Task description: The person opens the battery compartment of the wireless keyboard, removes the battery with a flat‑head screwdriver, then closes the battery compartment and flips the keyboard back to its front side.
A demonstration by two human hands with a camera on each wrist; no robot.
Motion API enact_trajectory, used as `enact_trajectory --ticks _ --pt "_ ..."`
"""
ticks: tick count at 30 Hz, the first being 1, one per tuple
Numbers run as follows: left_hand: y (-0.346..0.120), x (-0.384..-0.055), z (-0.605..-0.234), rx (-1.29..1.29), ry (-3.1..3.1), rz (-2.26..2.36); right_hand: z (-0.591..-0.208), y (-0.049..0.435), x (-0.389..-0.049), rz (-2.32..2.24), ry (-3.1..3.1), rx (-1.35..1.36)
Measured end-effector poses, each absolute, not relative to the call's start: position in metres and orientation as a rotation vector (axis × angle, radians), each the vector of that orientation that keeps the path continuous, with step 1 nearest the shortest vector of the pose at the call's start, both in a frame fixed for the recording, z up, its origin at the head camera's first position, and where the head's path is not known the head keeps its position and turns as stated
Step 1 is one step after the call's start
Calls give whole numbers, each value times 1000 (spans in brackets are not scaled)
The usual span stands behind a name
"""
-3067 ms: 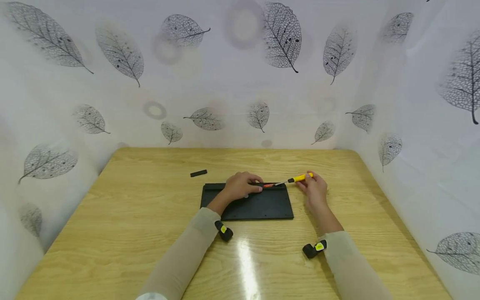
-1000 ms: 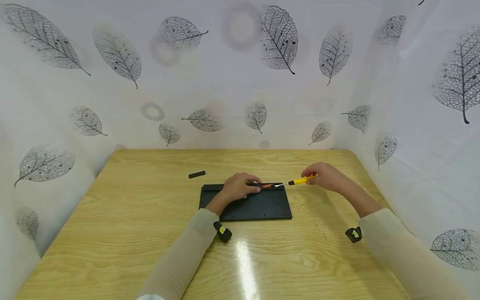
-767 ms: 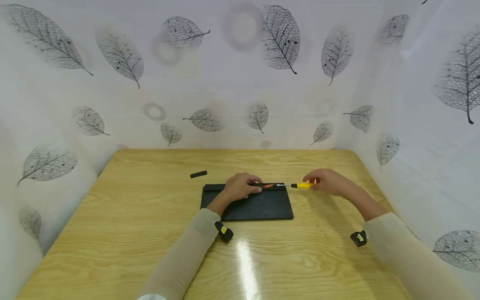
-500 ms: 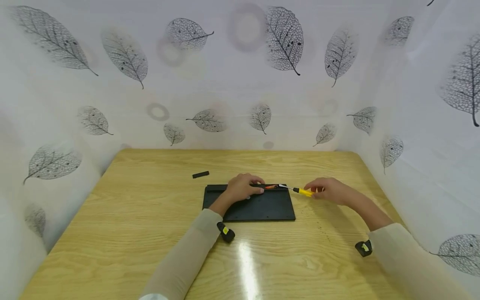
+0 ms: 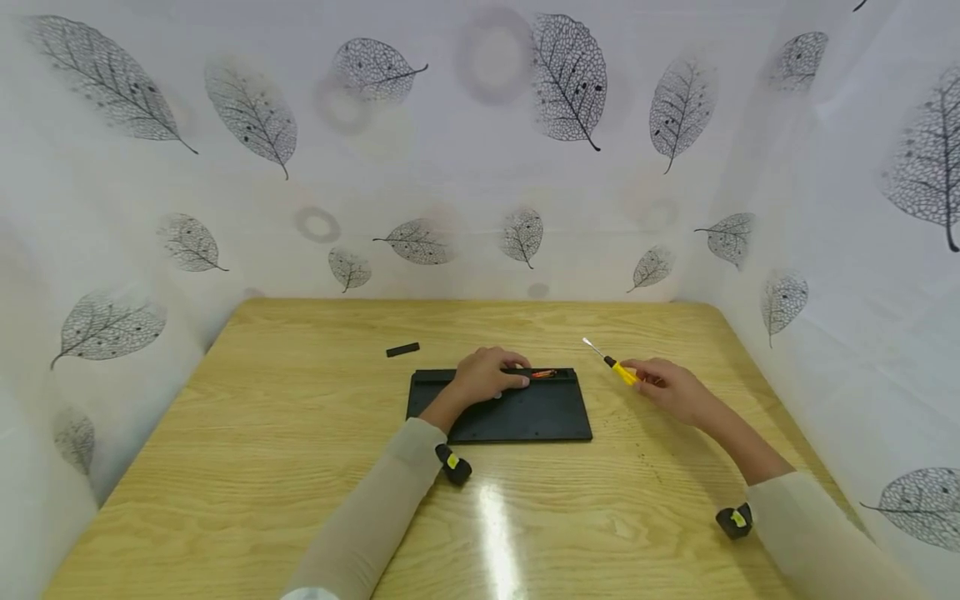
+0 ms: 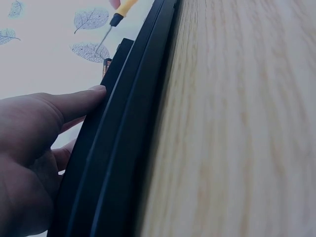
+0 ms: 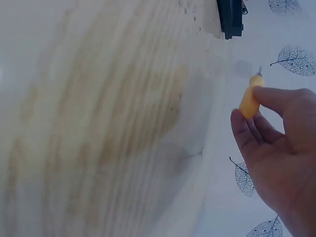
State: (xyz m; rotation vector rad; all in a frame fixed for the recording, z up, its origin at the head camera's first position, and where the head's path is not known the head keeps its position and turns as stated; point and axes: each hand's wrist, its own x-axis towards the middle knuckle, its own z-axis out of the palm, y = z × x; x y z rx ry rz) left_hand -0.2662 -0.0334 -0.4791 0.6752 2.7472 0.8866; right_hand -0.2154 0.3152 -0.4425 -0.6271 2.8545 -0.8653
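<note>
A black keyboard (image 5: 517, 417) lies face down on the wooden table, its thicker ridge along the far side. My left hand (image 5: 483, 375) grips that ridge, thumb on the near side and fingers over the back; the left wrist view shows the thumb (image 6: 81, 103) pressed against it. Just right of the thumb, an orange-and-black battery (image 5: 543, 374) sits in an uncovered slot in the ridge. Off the keyboard's right end, my right hand (image 5: 675, 392) pinches the yellow handle of a screwdriver (image 5: 621, 371). Its metal tip points up and left, apart from the slot.
A small black strip-shaped cover (image 5: 402, 350) lies on the table (image 5: 300, 400) beyond the keyboard's left end. A white curtain (image 5: 450, 167) with leaf prints hangs behind the table and at both sides. Dark specks mark the wood below the right hand.
The screwdriver tip has left the slot and swung up and away to the right. My right hand has moved right, with its forearm out to the side. The left hand keeps its grip.
</note>
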Motion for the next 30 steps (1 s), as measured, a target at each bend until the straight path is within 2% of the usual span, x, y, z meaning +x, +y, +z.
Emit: enact_trajectory --ticks 12,30 --pt "-35 -266 -478 662 2758 878 -451 336 -211 -915 2932 -203" --pt "-35 -266 -478 680 2760 885 -461 387 -210 -789 3013 -127"
